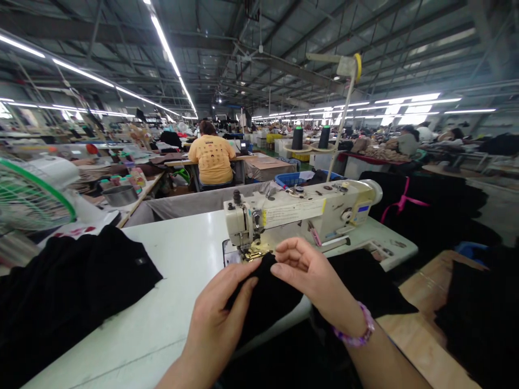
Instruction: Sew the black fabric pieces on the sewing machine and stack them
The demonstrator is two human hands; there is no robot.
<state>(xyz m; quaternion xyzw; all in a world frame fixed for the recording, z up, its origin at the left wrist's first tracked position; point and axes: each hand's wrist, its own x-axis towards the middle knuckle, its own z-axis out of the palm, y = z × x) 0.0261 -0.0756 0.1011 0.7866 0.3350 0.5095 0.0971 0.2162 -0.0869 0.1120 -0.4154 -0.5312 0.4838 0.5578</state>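
Fabric (pixel 263 302), black and soft-looking, sits gathered between both hands at the edge of a white sewing table (pixel 162 281), just in front of the brass-coloured presser foot (pixel 255 251) of an industrial sewing machine (pixel 300 210). The left hand (pixel 217 308) has its fingers together, curled over the fabric. The right hand (pixel 308 275), a purple beaded bracelet (pixel 354 327) at its wrist, pinches the top of the fold between thumb and forefinger. A heap of black cloth (pixel 73 286) lies on the table to the left; a co-worker in a yellow shirt (pixel 211 159) sits farther off.
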